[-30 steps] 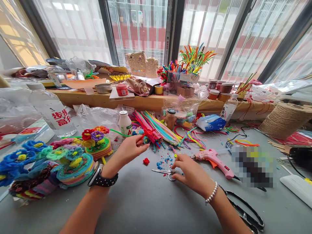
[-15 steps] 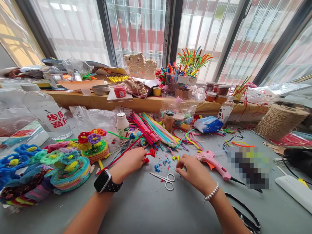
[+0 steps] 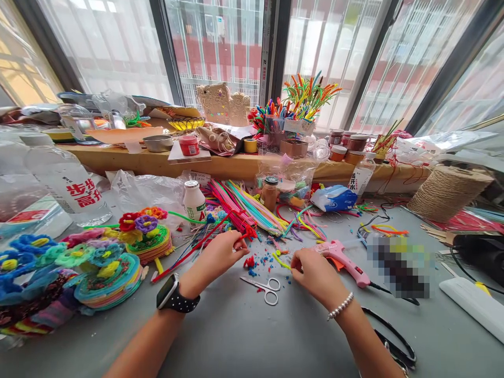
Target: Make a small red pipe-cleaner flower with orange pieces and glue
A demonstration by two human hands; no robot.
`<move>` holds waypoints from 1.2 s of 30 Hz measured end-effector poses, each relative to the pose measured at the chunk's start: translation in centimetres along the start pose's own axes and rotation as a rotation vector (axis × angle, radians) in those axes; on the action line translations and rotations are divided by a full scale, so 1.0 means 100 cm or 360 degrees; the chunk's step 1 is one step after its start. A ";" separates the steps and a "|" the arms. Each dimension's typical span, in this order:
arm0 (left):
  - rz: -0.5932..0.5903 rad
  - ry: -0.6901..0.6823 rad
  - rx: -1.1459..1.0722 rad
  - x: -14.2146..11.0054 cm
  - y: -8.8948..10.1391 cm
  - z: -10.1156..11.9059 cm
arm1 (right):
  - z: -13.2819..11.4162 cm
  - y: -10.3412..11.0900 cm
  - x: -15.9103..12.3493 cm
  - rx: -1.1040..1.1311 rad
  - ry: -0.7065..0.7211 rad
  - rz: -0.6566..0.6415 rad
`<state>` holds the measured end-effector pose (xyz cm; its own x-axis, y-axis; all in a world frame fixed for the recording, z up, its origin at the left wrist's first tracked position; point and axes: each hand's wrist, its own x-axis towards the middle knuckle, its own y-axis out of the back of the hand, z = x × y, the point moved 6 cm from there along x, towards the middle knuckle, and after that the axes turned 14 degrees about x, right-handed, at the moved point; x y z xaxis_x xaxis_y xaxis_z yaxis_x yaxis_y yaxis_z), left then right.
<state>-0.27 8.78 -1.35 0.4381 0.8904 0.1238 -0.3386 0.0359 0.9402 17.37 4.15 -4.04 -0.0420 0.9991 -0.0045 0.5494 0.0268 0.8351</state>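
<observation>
Our right hand (image 3: 315, 273) is now staying clear of the scissors (image 3: 266, 287) that it was touching a second ago. Beneath everything, the grey table (image 3: 244, 336) is spreading wide, with a wooden ledge (image 3: 220, 167) running along its far edge. Toward the table's far right corner, a spool of twine (image 3: 449, 191) is standing; toward its left edge, a large clear bottle (image 3: 66, 181) is standing behind a layered base (image 3: 106, 294) that is bearing fuzzy flowers. Near the far edge, a bundle of coloured pipe cleaners (image 3: 252, 205) is lying beside a small white bottle (image 3: 193, 199). Right of the middle, a pink glue gun (image 3: 350, 268) is lying just beside our right hand. Our left hand (image 3: 218, 257) is closing thumb and fingers narrowly on a fuzzy red piece (image 3: 250, 232), holding it at the bundle's near end. Our right fingers are curling close together, their tips meeting a yellow-green strip (image 3: 281, 262) at the table's middle; we cannot tell whether they are gripping it. Between our hands, the scissors are pointing toward the left edge, and just beyond them a small red clump (image 3: 249, 262) is lying among blue scraps (image 3: 252, 272).
</observation>
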 end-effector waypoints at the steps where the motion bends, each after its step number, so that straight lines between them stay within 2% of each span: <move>1: 0.0021 0.0011 -0.0093 -0.001 0.001 0.004 | -0.003 0.001 -0.001 0.0024 0.0022 0.0015; 4: -0.0004 0.0013 -0.0369 -0.002 0.000 0.015 | -0.014 0.002 -0.003 0.0118 0.0114 0.0053; 6: -0.0016 -0.0019 -0.0415 -0.002 -0.004 0.021 | -0.021 -0.001 -0.005 0.0167 0.0194 0.0052; 10: -0.0013 -0.0037 -0.0152 -0.001 -0.012 0.021 | -0.023 -0.009 -0.001 0.0180 0.0271 0.0002; 15: 0.0059 0.0070 0.0047 0.001 -0.011 0.011 | -0.013 -0.006 0.014 -0.0067 0.0128 0.0214; 20: 0.0097 0.0171 0.0133 0.001 -0.004 0.007 | -0.020 -0.016 0.021 -0.0100 0.0140 0.0224; 24: 0.0131 0.0282 0.0177 0.000 0.000 0.002 | -0.020 -0.017 0.021 -0.0007 0.0148 0.0283; 29: 0.0243 0.0346 0.0216 -0.001 0.003 -0.002 | -0.010 -0.006 0.018 0.0234 0.0191 0.0401; 36: 0.0277 0.0360 0.0346 0.000 0.004 -0.005 | -0.017 -0.011 0.009 0.0473 0.0349 0.0332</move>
<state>-0.81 9.04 -1.09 0.1858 0.9535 0.2373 -0.1960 -0.2007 0.9598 15.28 5.00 -4.02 -0.0631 0.9544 0.2918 0.7801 -0.1352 0.6108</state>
